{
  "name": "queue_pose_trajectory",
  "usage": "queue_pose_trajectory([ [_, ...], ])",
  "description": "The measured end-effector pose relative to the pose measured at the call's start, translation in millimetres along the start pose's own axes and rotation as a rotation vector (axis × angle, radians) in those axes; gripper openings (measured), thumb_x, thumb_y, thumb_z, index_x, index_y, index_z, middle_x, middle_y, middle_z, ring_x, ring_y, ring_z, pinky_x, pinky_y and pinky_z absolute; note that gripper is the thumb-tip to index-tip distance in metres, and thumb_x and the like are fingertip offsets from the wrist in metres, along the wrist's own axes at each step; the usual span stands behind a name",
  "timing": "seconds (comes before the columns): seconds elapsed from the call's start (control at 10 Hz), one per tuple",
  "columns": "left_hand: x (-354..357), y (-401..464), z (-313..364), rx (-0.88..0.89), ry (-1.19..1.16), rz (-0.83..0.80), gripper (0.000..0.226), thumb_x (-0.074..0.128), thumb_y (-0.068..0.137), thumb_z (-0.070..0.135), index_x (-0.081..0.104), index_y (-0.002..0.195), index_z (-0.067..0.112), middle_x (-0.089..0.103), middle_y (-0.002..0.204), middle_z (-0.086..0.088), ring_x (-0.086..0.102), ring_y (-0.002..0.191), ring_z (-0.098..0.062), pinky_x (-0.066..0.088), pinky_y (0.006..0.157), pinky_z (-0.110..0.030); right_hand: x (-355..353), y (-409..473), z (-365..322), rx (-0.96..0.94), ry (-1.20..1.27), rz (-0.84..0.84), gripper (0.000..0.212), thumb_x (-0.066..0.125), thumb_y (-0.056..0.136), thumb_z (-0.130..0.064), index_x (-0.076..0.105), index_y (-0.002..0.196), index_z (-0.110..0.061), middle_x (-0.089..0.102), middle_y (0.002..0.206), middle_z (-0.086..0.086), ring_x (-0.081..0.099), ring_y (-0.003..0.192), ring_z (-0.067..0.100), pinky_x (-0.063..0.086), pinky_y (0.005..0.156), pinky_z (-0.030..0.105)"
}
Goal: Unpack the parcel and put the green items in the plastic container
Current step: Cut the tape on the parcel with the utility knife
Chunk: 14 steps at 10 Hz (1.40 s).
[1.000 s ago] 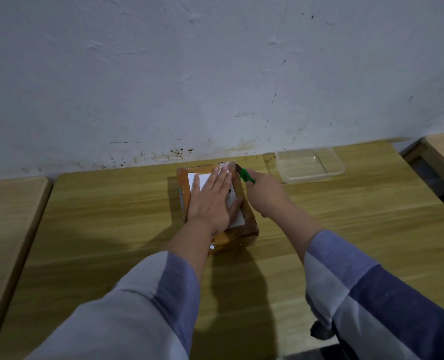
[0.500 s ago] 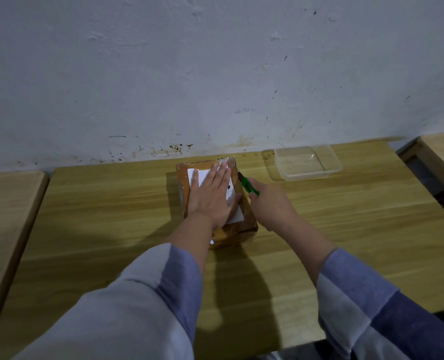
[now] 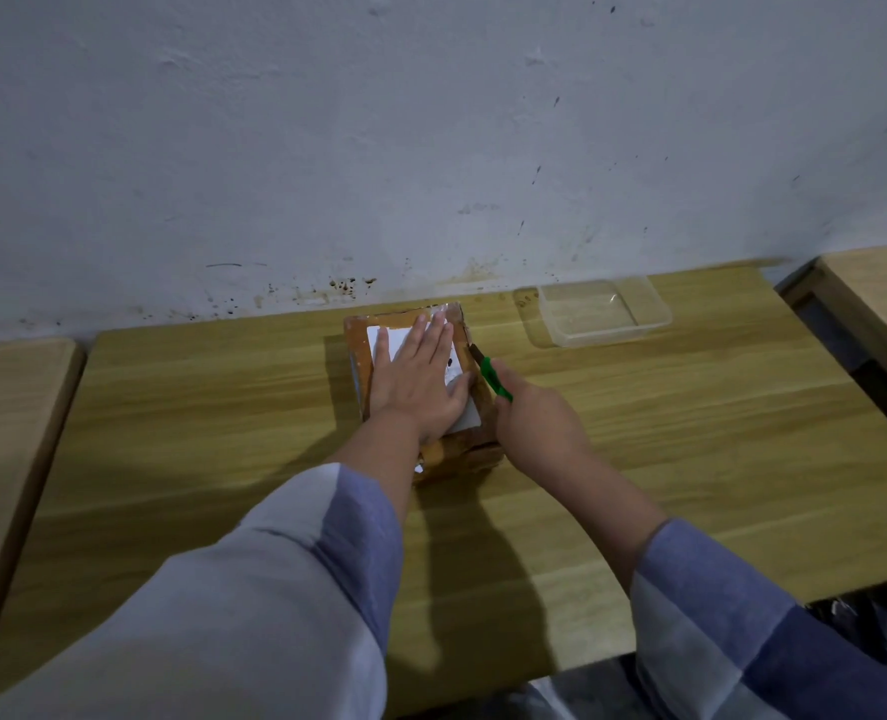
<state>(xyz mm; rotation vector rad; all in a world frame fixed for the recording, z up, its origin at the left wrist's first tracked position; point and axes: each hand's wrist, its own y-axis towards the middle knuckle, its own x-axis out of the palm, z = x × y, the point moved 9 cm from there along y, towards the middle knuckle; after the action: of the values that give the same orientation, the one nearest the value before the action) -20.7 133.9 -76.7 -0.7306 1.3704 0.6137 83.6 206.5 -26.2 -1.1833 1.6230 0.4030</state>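
The parcel is pinned flat to the table by the left hand, fingers straight. Just right of the parcel, a green-handled cutter is gripped by the right hand, its blade at the parcel's right edge. A slip could nick the nearby thumb or the contents. Beyond the parcel's far right corner, the plastic container stands unfilled.
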Motion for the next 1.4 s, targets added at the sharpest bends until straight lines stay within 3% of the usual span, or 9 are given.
queue_pose_trajectory([
  [0.5,-0.2,-0.4,0.2,0.000,-0.003,0.001,0.070,0.011,0.097,0.055,-0.009,0.152,0.017,-0.019,0.159,0.005,-0.019,0.146,-0.013,-0.011,0.115,-0.055,-0.2,-12.7,2.0,0.027,-0.013,-0.009,0.051,0.032,0.100,-0.022,0.019,0.147,-0.032,0.065,0.110,0.018,0.062,0.096,0.032,0.049,0.076,0.039],
  [0.7,-0.9,-0.6,0.5,0.006,-0.008,0.008,0.070,0.011,0.097,0.055,-0.008,0.152,0.017,-0.018,0.159,0.004,-0.019,0.146,-0.014,-0.011,0.116,-0.054,1.2,-18.9,2.4,0.012,-0.010,0.000,0.051,0.031,0.100,-0.022,0.018,0.148,-0.032,0.066,0.105,0.018,0.062,0.092,0.032,0.044,0.069,0.035],
  [1.2,-0.3,-2.0,1.1,0.004,0.012,-0.009,0.070,0.010,0.097,0.056,-0.009,0.152,0.017,-0.020,0.159,0.005,-0.019,0.146,-0.014,-0.010,0.116,-0.054,1.2,-26.9,5.7,0.023,0.024,-0.022,0.050,0.030,0.100,-0.022,0.019,0.147,-0.033,0.066,0.109,0.017,0.062,0.094,0.031,0.047,0.072,0.038],
  [1.4,-0.2,-1.8,1.0,0.007,0.016,-0.017,0.070,0.010,0.097,0.056,-0.010,0.152,0.017,-0.021,0.159,0.005,-0.020,0.146,-0.013,-0.010,0.116,-0.054,3.1,-29.7,8.9,0.017,0.029,-0.026,0.051,0.030,0.099,-0.020,0.019,0.148,-0.032,0.067,0.104,0.017,0.062,0.091,0.031,0.042,0.065,0.033],
])
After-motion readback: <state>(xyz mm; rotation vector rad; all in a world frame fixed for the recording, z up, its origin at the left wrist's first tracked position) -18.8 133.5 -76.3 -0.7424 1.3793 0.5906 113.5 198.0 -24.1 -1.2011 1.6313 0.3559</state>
